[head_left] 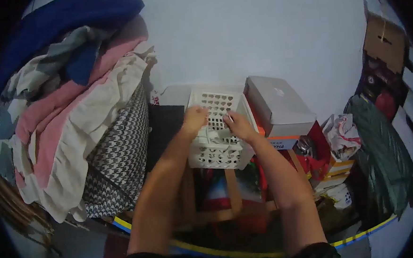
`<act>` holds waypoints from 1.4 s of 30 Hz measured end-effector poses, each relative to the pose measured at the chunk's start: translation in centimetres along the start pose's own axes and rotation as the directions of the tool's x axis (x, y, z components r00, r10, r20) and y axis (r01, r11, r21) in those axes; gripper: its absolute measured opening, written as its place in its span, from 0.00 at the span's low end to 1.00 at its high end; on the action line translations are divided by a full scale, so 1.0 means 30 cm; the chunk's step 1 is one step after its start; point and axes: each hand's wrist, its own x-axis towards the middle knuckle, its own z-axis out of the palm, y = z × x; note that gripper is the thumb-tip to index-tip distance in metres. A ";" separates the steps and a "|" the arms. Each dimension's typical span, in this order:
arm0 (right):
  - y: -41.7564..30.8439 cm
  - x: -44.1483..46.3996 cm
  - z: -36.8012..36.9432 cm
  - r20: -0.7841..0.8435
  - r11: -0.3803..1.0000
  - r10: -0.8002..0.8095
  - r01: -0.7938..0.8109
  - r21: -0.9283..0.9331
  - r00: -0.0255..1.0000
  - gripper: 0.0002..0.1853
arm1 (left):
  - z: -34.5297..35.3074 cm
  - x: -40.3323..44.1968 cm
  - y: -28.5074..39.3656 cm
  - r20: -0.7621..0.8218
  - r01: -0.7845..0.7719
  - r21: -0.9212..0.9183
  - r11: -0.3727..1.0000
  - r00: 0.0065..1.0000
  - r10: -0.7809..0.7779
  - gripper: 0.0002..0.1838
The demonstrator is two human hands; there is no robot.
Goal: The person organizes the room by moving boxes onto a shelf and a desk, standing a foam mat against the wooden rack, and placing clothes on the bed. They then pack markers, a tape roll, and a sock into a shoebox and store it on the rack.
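A white plastic basket (pixel 218 163) with rows of cut-out holes stands in front of me. Both my hands are inside its opening. My left hand (pixel 196 119) is at the left side, fingers drawn together near a small white item (pixel 210 136) in the basket. On the right, my right hand (pixel 238 126) has its thumb and fingers pinched together. Whatever sits between the fingers of either hand is too small and dim to make out. The white item looks like a box or a bundle with a thin strand; its kind is unclear.
A grey-white box (pixel 283 100) lies right of the basket, beside a red bag (pixel 317 143) and crumpled plastic bags (pixel 341 135). Piled blankets (pixel 72 104) rise on the left over a houndstooth bag (pixel 122 148). A wooden slat (pixel 233 191) runs below the basket. Behind is a pale wall (pixel 253 36).
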 end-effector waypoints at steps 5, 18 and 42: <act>0.113 -0.025 0.048 0.215 0.973 0.030 0.020 -0.228 0.976 0.16 | 0.043 -0.058 -0.093 -0.100 -0.022 0.775 0.632 0.983 0.156 0.15; -0.085 -0.055 -0.011 0.147 0.798 0.091 0.016 -0.602 0.985 0.14 | -0.004 -0.242 0.060 0.066 -0.239 0.863 0.444 0.926 0.371 0.13; -0.899 -1.036 0.945 0.851 0.618 -0.519 0.725 0.305 0.084 0.33 | -0.554 -2.384 -0.421 -0.758 0.834 0.551 -0.045 0.476 -0.446 0.28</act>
